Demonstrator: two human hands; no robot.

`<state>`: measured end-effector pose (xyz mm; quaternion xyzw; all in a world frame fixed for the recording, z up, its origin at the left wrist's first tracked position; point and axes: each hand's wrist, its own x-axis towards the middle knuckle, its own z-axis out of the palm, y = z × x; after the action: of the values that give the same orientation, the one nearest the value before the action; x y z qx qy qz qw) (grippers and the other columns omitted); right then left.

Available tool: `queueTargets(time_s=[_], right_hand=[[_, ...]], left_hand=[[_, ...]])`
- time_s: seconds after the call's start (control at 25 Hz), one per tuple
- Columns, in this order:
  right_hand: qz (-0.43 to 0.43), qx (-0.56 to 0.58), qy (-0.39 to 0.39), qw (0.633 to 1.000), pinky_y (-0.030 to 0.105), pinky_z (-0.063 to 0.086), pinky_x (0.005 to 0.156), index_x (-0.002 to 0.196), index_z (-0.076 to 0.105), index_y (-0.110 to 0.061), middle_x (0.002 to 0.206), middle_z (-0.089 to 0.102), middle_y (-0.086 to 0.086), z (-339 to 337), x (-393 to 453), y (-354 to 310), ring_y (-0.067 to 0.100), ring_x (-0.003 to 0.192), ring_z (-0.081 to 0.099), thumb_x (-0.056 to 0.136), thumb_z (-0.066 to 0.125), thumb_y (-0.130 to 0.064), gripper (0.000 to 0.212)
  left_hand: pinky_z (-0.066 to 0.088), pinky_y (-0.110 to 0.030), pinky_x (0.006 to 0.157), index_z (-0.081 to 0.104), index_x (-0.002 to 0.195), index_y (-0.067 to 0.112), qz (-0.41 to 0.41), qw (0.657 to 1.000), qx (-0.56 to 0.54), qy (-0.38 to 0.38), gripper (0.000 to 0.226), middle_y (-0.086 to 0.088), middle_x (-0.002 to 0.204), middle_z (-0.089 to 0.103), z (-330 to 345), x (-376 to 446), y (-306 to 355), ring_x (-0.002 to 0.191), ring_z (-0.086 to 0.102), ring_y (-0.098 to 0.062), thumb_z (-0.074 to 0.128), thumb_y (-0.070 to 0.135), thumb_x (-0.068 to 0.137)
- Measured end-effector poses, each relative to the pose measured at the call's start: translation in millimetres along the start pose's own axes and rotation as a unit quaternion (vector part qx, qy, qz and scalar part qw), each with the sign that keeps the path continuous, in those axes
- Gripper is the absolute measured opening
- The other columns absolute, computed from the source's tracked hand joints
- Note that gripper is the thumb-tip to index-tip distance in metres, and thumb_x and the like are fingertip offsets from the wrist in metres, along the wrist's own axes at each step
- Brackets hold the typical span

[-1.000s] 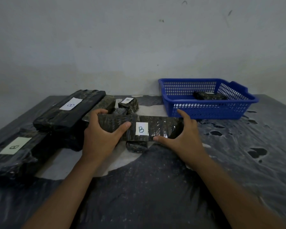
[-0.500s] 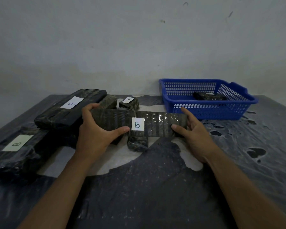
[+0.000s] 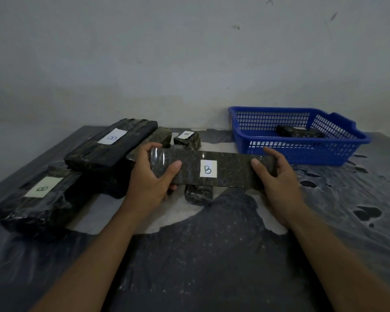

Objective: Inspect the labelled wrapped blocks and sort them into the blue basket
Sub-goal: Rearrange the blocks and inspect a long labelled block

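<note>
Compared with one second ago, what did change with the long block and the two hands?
The long block rose off the pile and turned, so its B label now faces the camera more squarely. The right hand shifted from the front edge to grip the block's right end; the left hand kept its grip on the left end. The other wrapped blocks and the blue basket stayed in place.

Both arms reach forward; left hand (image 3: 150,176) and right hand (image 3: 277,176) curl, thumbs on top.

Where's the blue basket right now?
In the head view, the blue basket sits at the table's far right by the wall, just beyond the right hand, with one wrapped block inside.
</note>
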<state>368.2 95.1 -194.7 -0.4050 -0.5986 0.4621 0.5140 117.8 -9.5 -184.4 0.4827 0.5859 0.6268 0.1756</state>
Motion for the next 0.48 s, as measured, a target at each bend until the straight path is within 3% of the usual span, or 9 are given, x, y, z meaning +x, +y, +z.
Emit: queueTargets(time_s=[0.08, 0.2, 0.32, 0.48], right_hand=[[-0.021, -0.028, 0.011, 0.999, 0.007, 0.053, 0.065, 0.143, 0.051, -0.028, 0.120, 0.060, -0.004, 1.7, -0.5, 0.2, 0.000, 0.098, 0.063, 0.100, 0.065, -0.029, 0.045], [-0.027, -0.009, 0.033, 0.999, 0.007, 0.053, 0.067, 0.141, 0.050, -0.027, 0.116, 0.058, -0.011, 2.6, 0.8, 0.0, -0.009, 0.095, 0.062, 0.099, 0.066, -0.028, 0.044], [-0.018, 0.019, 0.054, 0.998, 0.024, 0.059, 0.084, 0.136, 0.054, -0.027, 0.123, 0.064, -0.004, 3.4, -0.3, -3.2, 0.005, 0.105, 0.066, 0.097, 0.068, -0.031, 0.042], [0.043, 0.140, 0.015, 0.989, 0.043, 0.063, 0.088, 0.132, 0.056, -0.031, 0.127, 0.064, 0.003, 1.2, 1.2, -6.0, 0.020, 0.109, 0.071, 0.101, 0.062, -0.021, 0.033]], left_hand=[[0.050, -0.019, 0.044, 0.046, 0.131, 0.022, -0.004, 1.000, -0.002, -0.004, 0.046, -0.005, 0.104, 0.069, 1.1, 0.5, -2.7, 0.059, 0.071, -0.012, 0.073, 0.021, 0.093], [0.051, -0.025, 0.044, 0.055, 0.127, 0.020, -0.040, 0.999, -0.032, 0.001, 0.030, -0.005, 0.100, 0.073, -0.3, 4.0, -3.0, 0.065, 0.072, -0.015, 0.063, 0.029, 0.100], [0.051, -0.024, 0.046, 0.063, 0.117, 0.027, -0.017, 0.998, -0.052, 0.002, 0.016, 0.002, 0.090, 0.075, -2.5, 5.9, -3.4, 0.070, 0.073, -0.015, 0.053, 0.029, 0.105], [0.058, -0.025, 0.056, 0.056, 0.118, 0.043, 0.023, 0.999, -0.047, -0.011, 0.022, 0.009, 0.109, 0.070, -2.6, 4.0, -1.7, 0.097, 0.074, -0.011, 0.053, 0.027, 0.104]])
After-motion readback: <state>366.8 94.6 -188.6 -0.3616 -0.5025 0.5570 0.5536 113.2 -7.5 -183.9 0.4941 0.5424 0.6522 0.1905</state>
